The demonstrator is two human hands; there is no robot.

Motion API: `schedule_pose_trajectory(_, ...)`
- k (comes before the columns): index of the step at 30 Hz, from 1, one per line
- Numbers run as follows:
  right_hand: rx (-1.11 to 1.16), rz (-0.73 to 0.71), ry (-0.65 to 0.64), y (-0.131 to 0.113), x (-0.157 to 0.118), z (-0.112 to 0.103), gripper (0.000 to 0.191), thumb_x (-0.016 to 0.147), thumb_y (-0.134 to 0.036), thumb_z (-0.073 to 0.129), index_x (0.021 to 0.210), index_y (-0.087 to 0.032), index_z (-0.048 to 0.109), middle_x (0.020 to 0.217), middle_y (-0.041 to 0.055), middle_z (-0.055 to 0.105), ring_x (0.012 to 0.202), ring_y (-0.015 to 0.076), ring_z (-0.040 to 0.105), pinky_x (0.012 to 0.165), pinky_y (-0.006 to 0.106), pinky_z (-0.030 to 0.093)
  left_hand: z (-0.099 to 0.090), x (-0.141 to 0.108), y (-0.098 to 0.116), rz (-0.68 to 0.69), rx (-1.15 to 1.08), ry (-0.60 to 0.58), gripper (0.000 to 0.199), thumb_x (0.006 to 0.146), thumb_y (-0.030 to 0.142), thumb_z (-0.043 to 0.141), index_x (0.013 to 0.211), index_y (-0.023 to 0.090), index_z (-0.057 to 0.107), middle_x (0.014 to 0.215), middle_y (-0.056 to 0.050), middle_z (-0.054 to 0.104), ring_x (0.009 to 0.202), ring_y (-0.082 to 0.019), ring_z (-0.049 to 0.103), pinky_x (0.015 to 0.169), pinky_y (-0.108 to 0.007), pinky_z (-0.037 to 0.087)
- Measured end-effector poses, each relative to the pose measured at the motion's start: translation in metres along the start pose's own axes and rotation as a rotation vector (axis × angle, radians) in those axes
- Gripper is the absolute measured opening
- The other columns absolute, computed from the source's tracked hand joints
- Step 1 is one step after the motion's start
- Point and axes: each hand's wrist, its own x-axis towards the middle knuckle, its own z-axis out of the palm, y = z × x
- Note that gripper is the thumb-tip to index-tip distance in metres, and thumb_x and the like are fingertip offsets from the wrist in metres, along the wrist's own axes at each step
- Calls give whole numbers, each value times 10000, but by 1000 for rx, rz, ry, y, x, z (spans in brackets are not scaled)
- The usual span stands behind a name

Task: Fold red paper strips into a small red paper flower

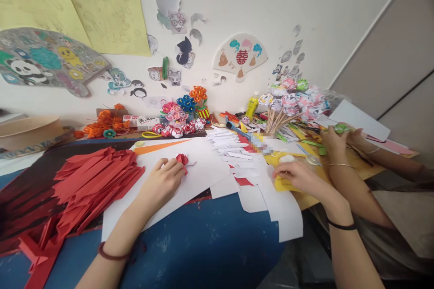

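Observation:
My left hand (167, 179) is closed on a small folded red paper flower (182, 159) above a large white paper sheet (200, 169). A thin pale strip sticks out from the flower's right side. To the left of this hand lies a heap of red folded paper strips (98, 185). My right hand (296, 176) is over yellow paper (283, 184) on the right, its fingers pinched together; what they hold, if anything, is too small to make out. Just above these fingers is a small white lump (286, 159). Between my hands lie overlapping white paper strips (233, 149).
On the right, a co-worker's hands (335, 140) work with a green-and-white paper piece. Behind stand a bunch of paper flowers (290, 101), a yellow bottle (252, 106) and small flower pots (203, 112). A blue-strapped watch (237, 129) and yellow-handled scissors (151, 134) lie nearby.

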Motion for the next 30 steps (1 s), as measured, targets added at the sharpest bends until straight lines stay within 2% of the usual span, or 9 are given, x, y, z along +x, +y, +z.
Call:
schedule_pose_trajectory(17, -11, 21, -3, 0, 0, -1, 259, 845, -230, 497, 843, -251, 755, 905, 37, 739, 790, 213, 654, 738, 300, 458, -2, 0, 0, 1, -16, 20, 219, 908, 105, 442, 811, 170, 626, 833, -68, 611, 842, -217, 537, 773, -376, 386)
schedule_pose_trajectory(30, -23, 3, 28, -6, -1, -4, 294, 875, -251, 465, 949, -270, 749, 1039, 27, 728, 943, 238, 653, 822, 327, 465, 0, 0, 1, -6, 7, 10, 194, 902, 106, 458, 814, 170, 619, 840, -65, 615, 849, -220, 534, 793, -383, 381)
